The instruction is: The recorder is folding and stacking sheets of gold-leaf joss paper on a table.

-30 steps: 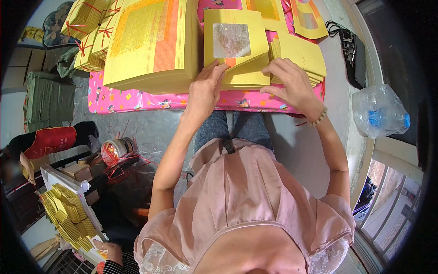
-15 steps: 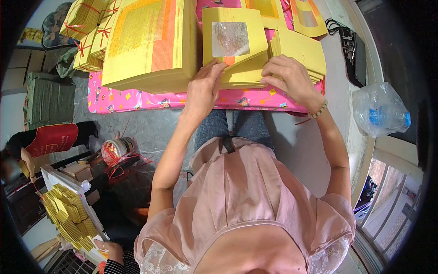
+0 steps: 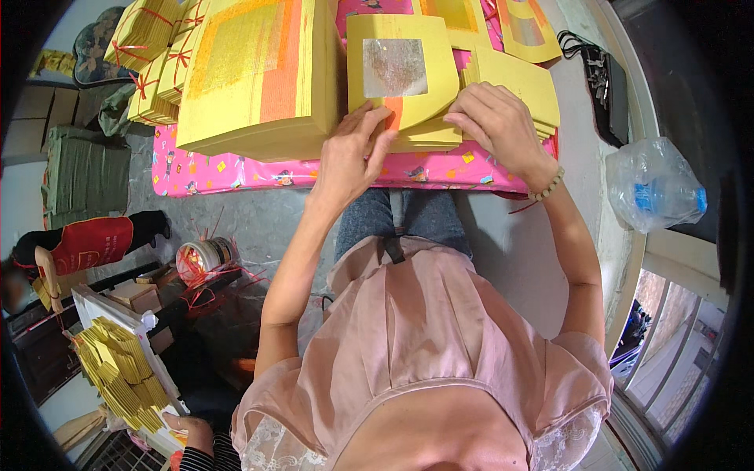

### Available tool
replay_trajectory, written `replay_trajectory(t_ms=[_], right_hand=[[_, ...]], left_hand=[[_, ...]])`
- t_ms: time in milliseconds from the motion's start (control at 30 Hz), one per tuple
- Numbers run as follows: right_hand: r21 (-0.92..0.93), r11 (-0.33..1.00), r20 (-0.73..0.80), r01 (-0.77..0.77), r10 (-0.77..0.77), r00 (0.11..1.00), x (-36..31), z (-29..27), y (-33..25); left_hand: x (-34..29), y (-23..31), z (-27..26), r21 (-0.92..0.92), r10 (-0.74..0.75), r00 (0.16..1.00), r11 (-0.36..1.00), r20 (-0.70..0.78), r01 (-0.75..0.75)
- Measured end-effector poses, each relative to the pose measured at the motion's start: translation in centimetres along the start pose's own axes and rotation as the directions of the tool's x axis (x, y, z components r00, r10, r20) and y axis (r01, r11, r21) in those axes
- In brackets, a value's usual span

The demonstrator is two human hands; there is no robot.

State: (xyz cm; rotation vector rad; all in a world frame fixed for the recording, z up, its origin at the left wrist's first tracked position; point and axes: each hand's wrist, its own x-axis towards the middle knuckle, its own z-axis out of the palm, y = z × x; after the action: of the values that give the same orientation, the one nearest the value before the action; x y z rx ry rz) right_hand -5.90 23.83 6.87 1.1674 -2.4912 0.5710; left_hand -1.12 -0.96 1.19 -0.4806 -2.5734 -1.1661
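Note:
A yellow paper sheet [image 3: 434,55] with a silver square and an orange strip lies atop a low stack of yellow paper [image 3: 428,141]. My left hand [image 3: 353,153] has its fingertips on the sheet's near edge by the orange strip, its thumb at the edge below. At the sheet's curled right side, my right hand [image 3: 499,129] is closed, with fingers bent and thumb close to them. What its fingertips press on is partly hidden. A further stack of yellow paper [image 3: 522,82] sits just beyond the right hand.
A tall block of yellow paper [image 3: 259,129] stands left on the pink patterned table cover [image 3: 236,174], beside red-tied bundles [image 3: 141,35]. At right are a black pouch [image 3: 605,94] and a bagged bottle [image 3: 660,192]. Far left, a person in a red apron [image 3: 94,243] bends near stacked yellow bundles [image 3: 118,365].
The sheet's lifted near right corner has come down and more of its orange strip shows. My left thumb has moved away from the fingers. My right hand has shifted slightly up and left.

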Motion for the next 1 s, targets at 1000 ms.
replay_trajectory(t_ms=[1000], right_hand=[[-0.004, 0.997, -0.021, 0.080, -0.080, 0.997, -0.4, 0.6, 0.4]], left_hand=[[0.1, -0.1, 0.4, 0.058, 0.051, 0.998, 0.997, -0.035, -0.049]])
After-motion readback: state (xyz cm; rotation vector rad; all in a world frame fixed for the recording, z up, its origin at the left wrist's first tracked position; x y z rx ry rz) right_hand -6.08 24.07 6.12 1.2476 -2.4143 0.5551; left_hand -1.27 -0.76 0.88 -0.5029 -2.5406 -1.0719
